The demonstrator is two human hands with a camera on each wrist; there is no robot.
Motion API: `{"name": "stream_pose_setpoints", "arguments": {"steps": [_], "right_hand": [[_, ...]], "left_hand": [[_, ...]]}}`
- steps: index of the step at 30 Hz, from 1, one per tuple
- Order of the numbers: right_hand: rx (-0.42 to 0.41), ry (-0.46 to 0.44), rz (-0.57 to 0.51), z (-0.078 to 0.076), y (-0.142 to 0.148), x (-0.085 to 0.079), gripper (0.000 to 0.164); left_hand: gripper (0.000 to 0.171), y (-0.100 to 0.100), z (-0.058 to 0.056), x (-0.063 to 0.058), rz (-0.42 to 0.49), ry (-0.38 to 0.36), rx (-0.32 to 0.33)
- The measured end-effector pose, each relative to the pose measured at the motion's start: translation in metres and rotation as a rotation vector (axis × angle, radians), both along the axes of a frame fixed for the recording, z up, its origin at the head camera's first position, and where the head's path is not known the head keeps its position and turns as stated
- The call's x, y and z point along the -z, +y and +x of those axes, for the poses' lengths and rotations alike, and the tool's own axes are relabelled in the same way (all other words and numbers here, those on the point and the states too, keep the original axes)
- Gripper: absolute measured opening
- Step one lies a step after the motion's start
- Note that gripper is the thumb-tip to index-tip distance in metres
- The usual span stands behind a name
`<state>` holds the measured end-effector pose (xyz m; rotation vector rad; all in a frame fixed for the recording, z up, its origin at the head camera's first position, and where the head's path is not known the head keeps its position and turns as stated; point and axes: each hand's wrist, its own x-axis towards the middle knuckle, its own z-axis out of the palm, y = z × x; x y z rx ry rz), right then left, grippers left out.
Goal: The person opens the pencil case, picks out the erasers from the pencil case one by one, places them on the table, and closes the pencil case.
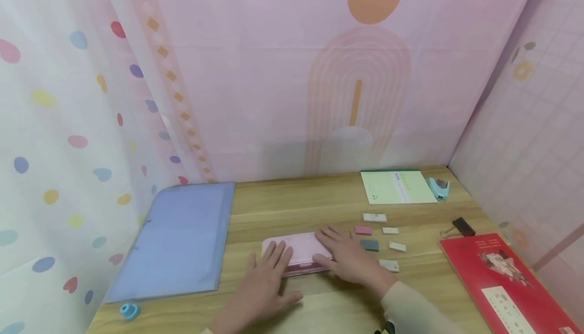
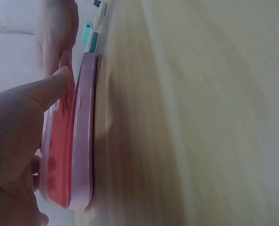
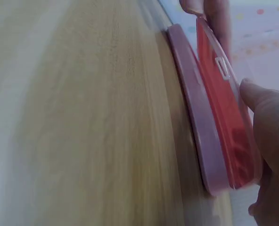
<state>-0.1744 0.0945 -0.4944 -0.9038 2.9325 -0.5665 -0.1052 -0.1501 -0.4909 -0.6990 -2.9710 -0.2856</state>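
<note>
A pink plastic pencil case [image 1: 298, 250] lies on the wooden table in front of me. Its lid [image 3: 224, 108] stands part way up from the base [image 2: 84, 141], leaving a wedge-shaped gap; a latch [image 3: 222, 68] shows on the lid's front edge. My left hand [image 1: 261, 286] rests extended fingers on the left part of the lid, its thumb spread to the side in the head view. Over the right part lies my right hand [image 1: 356, 259], fingers across the top and thumb at the front edge. What the case contains is hidden.
Several small erasers, one pink [image 1: 363, 230] and one blue-grey [image 1: 369, 245], lie right of the case. Farther right are a green notepad [image 1: 388, 189], a blue stapler-like item [image 1: 439, 189], a binder clip [image 1: 463, 226] and a red book [image 1: 497, 268]. Left are a blue folder [image 1: 182, 243] and a small blue object [image 1: 130, 311].
</note>
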Motion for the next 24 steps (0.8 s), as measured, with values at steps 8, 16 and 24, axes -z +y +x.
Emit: {"name": "stream_pose_setpoints", "arguments": {"steps": [8, 16, 24], "right_hand": [[0.024, 0.009, 0.110, -0.005, -0.021, 0.011, 0.083], [0.042, 0.015, 0.059, 0.001, -0.021, 0.014, 0.085], [0.060, 0.020, 0.050, 0.004, -0.019, 0.014, 0.085]], "left_hand": [[0.101, 0.009, -0.003, 0.007, -0.079, 0.004, 0.005], [0.102, 0.010, 0.002, 0.013, -0.069, 0.011, -0.001], [0.103, 0.015, 0.001, 0.012, -0.052, 0.007, -0.025]]}}
